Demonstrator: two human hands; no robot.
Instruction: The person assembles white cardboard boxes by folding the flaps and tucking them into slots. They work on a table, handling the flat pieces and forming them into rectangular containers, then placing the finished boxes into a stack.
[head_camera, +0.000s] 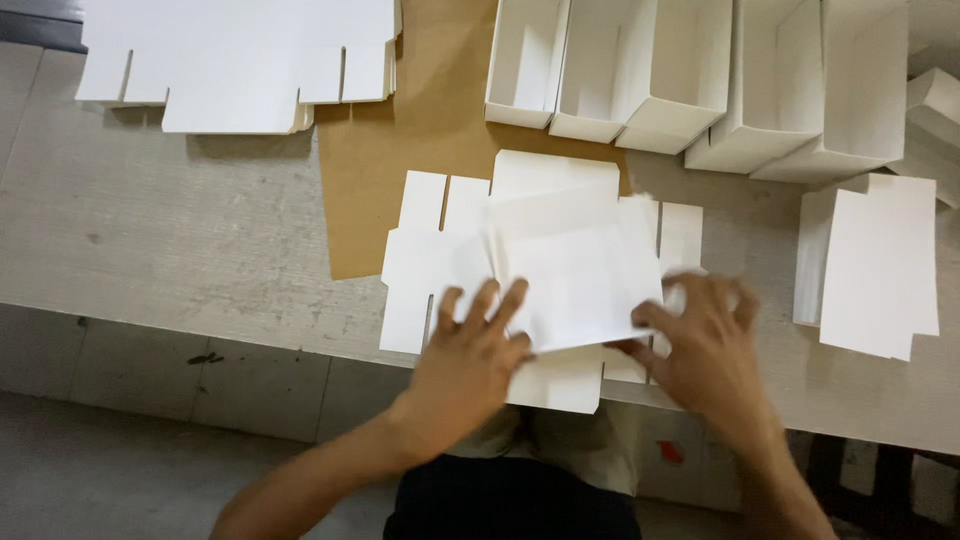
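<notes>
A flat white die-cut cardboard box blank (545, 270) lies at the near edge of the grey workbench (180, 230), its long axis running left to right, one panel folded up and over its middle. The left hand (478, 350) presses down on the blank's left half, fingers spread flat and pointing away from the person. The right hand (700, 345) pinches the folded panel's right edge between thumb and curled fingers, though blur hides the exact grip. Both hands touch the blank, one at either end. Beyond the blank a brown paper sheet (420, 120) lies under its far edge. Further beyond stand folded white open boxes (690, 80). Beyond and left sits a stack of flat white blanks (240, 60); right of the blank, another white cardboard piece (880, 260).
</notes>
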